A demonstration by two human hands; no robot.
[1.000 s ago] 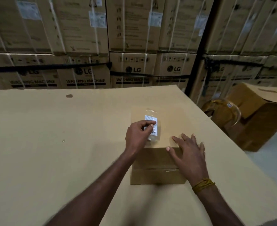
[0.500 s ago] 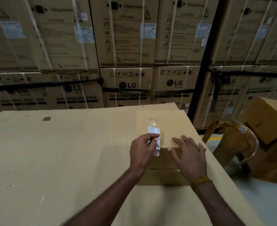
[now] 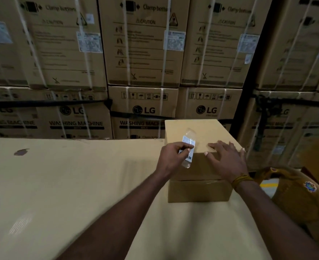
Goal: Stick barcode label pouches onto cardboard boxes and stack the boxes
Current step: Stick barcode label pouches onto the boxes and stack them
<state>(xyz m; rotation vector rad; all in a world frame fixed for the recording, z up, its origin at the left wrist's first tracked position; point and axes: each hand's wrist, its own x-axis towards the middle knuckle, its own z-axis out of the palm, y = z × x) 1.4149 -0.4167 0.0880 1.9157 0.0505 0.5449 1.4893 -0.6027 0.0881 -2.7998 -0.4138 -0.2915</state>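
While the left hand (image 3: 171, 156) pinches the pouch (image 3: 188, 147) and the flat right hand (image 3: 224, 156) steadies the box (image 3: 201, 132), the pouch may stick crooked over the near edge.

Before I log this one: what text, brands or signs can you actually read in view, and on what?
"LG": stacked cartons behind the table.
"WASHING MACHINE": lower cartons.
"Clamp bottom": upper cartons.
"CAUTION" with warning triangle: upper cartons.
Handling pictograms: lower carton tops.
Barcode label pouch, pinched by the left hand: print too small.
White carton stickers: blurred.
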